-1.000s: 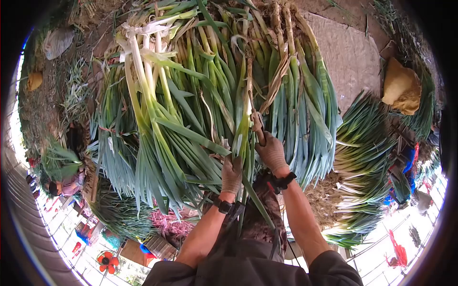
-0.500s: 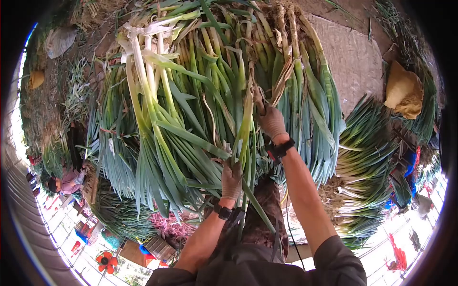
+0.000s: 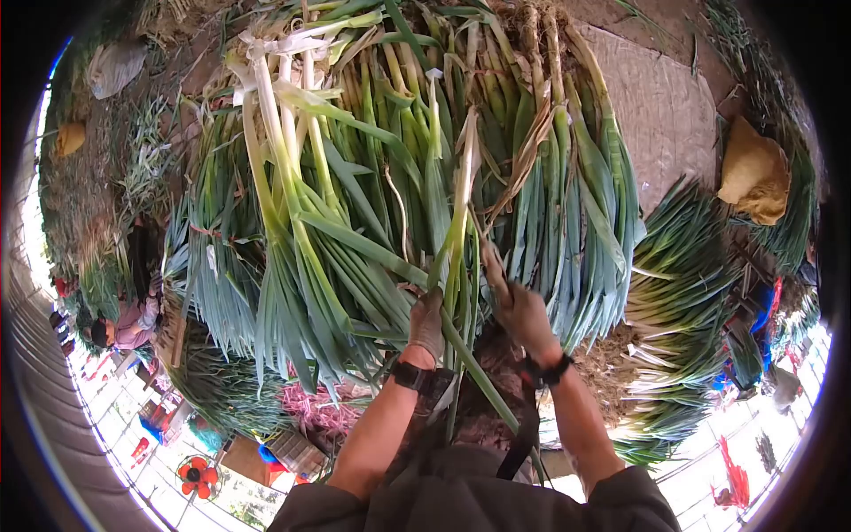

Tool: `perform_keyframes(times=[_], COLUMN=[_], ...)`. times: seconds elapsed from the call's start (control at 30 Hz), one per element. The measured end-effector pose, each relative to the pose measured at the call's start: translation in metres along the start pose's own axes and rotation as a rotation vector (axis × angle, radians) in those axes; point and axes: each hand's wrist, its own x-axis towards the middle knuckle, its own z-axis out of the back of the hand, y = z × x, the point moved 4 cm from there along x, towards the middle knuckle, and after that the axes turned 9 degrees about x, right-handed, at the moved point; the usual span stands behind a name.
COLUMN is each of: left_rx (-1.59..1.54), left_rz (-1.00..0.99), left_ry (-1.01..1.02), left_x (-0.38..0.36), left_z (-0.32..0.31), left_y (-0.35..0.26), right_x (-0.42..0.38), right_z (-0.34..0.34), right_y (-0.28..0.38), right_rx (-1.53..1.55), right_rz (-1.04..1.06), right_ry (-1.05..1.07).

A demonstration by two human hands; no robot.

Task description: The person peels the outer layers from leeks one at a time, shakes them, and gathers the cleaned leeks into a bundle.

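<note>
My left hand (image 3: 427, 321), in a pale glove, is closed around the leaves of a large green onion (image 3: 460, 204). That stalk stands nearly upright in view, its pale end pointing away from me. My right hand (image 3: 528, 321), gloved too and slightly blurred, grips a narrow brown knife-like tool (image 3: 495, 270) just right of the stalk; its exact kind is hard to make out. A broad heap of green onions (image 3: 372, 168) lies beyond both hands. Several peeled, white-stemmed ones (image 3: 288, 133) rest on top at the left.
Cardboard (image 3: 651, 115) lies at the upper right, with a crumpled yellow-brown bag (image 3: 753, 168) beside it. More green onions (image 3: 678, 310) are stacked to the right. Pink ties (image 3: 319, 410) lie at lower left, near an orange fan (image 3: 199, 476). Another person (image 3: 128, 328) is at far left.
My right hand has drawn back toward me with the brown tool, away from the upper part of the stalk. The left hand keeps its grip at nearly the same place.
</note>
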Motion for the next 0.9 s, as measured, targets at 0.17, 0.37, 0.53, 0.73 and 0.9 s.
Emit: perform_keyframes(times=[0.17, 0.37, 0.53, 0.73, 0.9], left_rx=[0.185, 0.335, 1.370, 0.743, 0.684], left_rz=[-0.142, -0.436, -0.746, -0.588, -0.587], left_ry=[-0.086, -0.002, -0.290, 0.126, 0.080], left_x=[-0.003, -0.023, -0.032, 0.034, 0.018], left_z=[-0.008, -0.029, -0.044, -0.048, -0.074], left_y=[-0.004, -0.025, -0.068, -0.069, -0.112], right_x=[-0.068, -0.035, -0.018, 0.003, 0.035], right_z=[-0.005, -0.007, -0.005, -0.004, 0.000], right_y=[0.010, 0.001, -0.006, 0.002, 0.030], right_rx=[0.118, 0.164, 0.304, 0.198, 0.183], right_rz=[-0.211, -0.208, -0.136, -0.202, -0.020], right_ry=[0.097, 0.104, 0.079, 0.066, -0.008])
